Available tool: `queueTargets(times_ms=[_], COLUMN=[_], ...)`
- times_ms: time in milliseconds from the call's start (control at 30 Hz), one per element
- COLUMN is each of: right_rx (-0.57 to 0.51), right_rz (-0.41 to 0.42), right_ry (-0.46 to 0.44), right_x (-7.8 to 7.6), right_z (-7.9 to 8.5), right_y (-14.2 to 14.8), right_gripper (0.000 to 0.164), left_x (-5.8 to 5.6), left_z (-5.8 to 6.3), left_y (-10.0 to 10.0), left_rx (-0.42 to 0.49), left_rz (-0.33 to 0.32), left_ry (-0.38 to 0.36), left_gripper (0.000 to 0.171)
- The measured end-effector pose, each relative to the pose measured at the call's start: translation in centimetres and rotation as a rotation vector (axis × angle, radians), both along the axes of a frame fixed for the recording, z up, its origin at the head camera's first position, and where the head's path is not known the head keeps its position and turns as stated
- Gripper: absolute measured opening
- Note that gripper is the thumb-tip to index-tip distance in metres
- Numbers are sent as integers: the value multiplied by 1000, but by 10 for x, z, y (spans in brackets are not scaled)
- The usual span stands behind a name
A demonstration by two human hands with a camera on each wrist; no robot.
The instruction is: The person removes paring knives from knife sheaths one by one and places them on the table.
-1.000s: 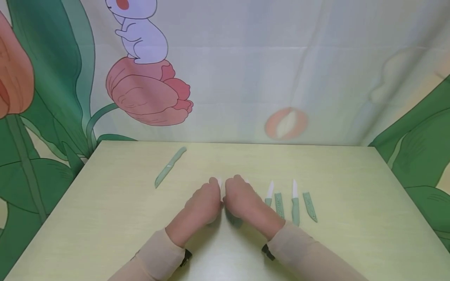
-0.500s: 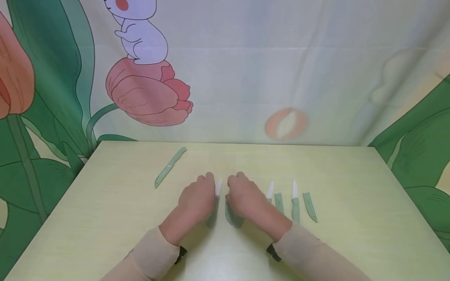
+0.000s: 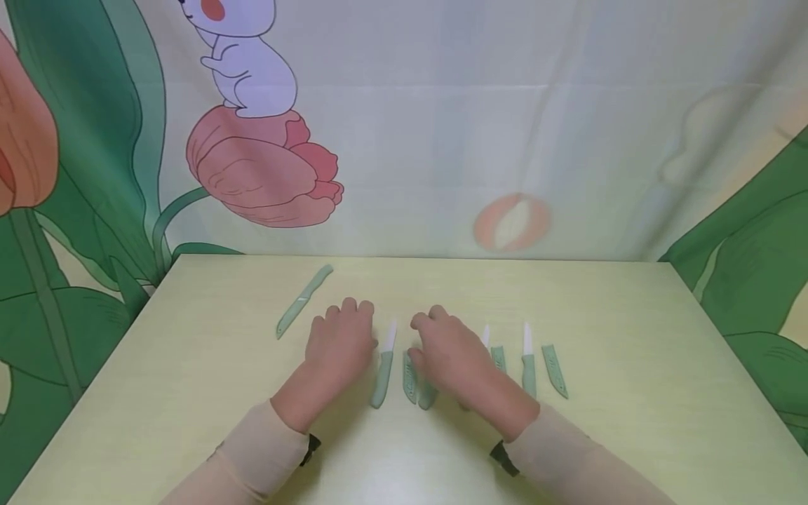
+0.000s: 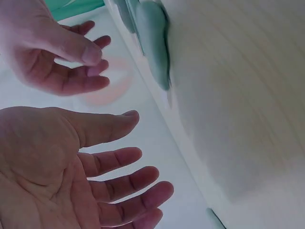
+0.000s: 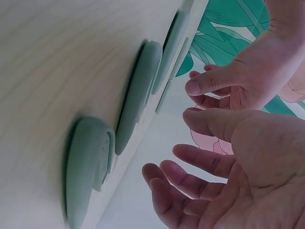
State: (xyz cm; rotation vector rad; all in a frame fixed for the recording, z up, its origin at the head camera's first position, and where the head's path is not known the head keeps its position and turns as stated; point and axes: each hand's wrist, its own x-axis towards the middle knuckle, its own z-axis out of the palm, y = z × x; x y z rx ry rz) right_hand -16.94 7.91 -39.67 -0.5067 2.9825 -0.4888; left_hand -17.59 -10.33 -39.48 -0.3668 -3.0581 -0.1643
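My left hand hovers just left of a knife with a pale green handle and white blade, which lies bare on the table. The left wrist view shows this hand palm visible, fingers extended, holding nothing. To the knife's right lies a green blade sheath. My right hand is above the sheath and a second knife's handle, covering that knife's blade in the head view. The right wrist view shows the right hand with loosely bent fingers and nothing in them.
A sheathed knife lies slanted at the back left. On the right are a partly hidden knife, a sheath, another bare knife and a sheath. A printed curtain hangs behind the table.
Both hands were close together over the knife and sheath. They have let go and moved apart, the left hand leftward and the right hand slightly rightward, leaving both pieces lying on the table.
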Motion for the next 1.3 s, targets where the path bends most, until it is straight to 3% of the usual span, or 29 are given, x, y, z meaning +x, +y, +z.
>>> queueTargets(times_ms=[233, 733, 1300], right_rx=[41, 49, 91], right_rz=[24, 71, 65], right_ry=[66, 147, 101], right_x=[3, 12, 19], right_z=[-3, -3, -3], right_y=[4, 6, 0], right_gripper=[41, 39, 45], left_x=[-12, -50, -106], left_z=[-6, -5, -16], left_y=[-13, -53, -76], left_rx=[-64, -80, -81], left_rz=[1, 6, 105], left_ry=[86, 146, -33], left_gripper=[30, 30, 26])
